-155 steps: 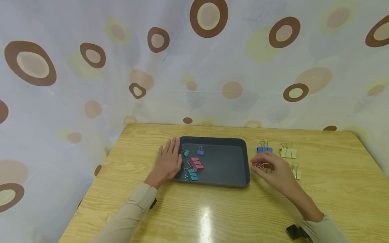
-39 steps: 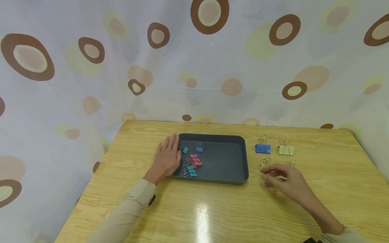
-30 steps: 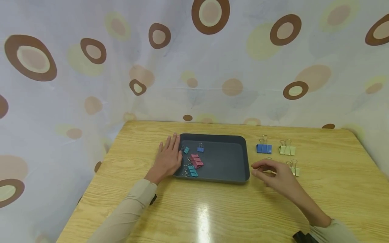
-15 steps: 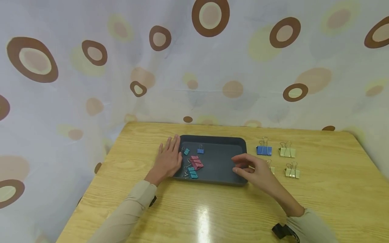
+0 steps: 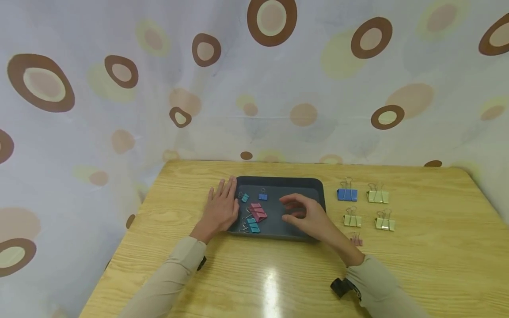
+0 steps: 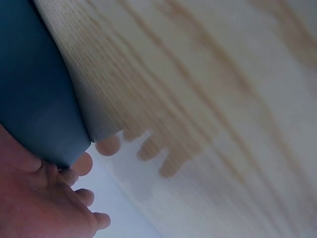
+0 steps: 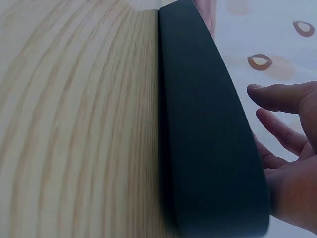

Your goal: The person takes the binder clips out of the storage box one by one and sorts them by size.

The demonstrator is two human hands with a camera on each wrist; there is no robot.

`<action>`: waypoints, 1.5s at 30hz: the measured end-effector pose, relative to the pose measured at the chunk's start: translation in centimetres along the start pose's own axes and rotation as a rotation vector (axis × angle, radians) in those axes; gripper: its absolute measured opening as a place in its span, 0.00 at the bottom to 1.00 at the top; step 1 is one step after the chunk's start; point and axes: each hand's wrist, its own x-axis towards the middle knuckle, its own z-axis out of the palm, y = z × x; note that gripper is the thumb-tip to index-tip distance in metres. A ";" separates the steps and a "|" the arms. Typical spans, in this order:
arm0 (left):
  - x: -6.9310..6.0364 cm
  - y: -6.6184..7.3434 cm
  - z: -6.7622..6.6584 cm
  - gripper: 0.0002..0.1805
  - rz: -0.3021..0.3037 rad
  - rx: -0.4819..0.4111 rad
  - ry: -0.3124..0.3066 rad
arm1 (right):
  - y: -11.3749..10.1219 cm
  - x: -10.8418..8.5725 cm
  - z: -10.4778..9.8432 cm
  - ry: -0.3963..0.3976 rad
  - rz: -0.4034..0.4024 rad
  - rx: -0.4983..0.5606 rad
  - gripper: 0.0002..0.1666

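Note:
My left hand [image 5: 218, 210] lies with straight fingers against the left side of the dark grey tray [image 5: 278, 236]; the left wrist view shows it touching the tray's outer wall [image 6: 44, 94]. My right hand [image 5: 308, 216] hovers over the tray's right half, thumb and fingers apart, holding nothing; the right wrist view also shows its fingers spread [image 7: 280, 96]. In the tray's left part lie a pink binder clip [image 5: 257, 212], a teal binder clip [image 5: 252, 225], a small teal binder clip [image 5: 245, 198] and a small blue binder clip [image 5: 263, 196].
Right of the tray, binder clips stand on the wooden table [image 5: 429, 256]: a large blue one [image 5: 347, 194], yellow ones [image 5: 378, 196] in two rows, and a small pink one [image 5: 357, 240] nearest me. A patterned curtain [image 5: 278, 88] hangs behind the table.
My right hand has moved left from the clips to over the tray. The small pink clip it held about five seconds ago now stands on the table. My left hand has stayed put.

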 end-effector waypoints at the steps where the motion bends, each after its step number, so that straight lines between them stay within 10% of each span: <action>1: 0.0 0.1 0.0 0.36 0.001 -0.003 0.001 | 0.1 0.3 0.3 -0.002 0.002 -0.006 0.24; 20: -0.2 0.0 0.1 0.36 -0.009 -0.012 0.004 | 0.5 4.6 5.5 -0.093 0.018 -0.211 0.28; 38: 0.1 0.6 0.1 0.36 -0.002 -0.024 0.003 | 0.9 4.9 4.9 -0.102 -0.006 -0.368 0.33; 45: 0.3 0.8 0.0 0.36 -0.001 -0.020 0.000 | 1.0 4.5 3.9 -0.069 0.026 -0.261 0.32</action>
